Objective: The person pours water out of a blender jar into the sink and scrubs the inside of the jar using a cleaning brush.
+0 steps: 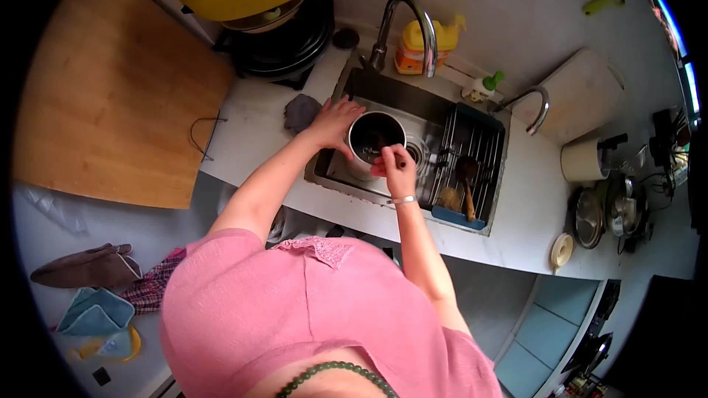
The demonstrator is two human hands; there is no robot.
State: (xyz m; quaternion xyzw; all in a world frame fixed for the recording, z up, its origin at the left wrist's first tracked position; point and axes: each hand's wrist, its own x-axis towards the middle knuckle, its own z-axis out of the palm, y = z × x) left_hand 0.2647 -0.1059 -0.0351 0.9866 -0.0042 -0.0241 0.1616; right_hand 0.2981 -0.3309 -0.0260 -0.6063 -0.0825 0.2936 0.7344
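Your left hand (337,124) grasps pot (361,167) by side, in sink (403,96); right hand (395,163) pinches thin handle (401,165), far end lost in dark inside. Brace pot firmly; work handle gently, avoid tipping.

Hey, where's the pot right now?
In the head view, the pot is in the sink, left of the rack, with the left hand against its side.
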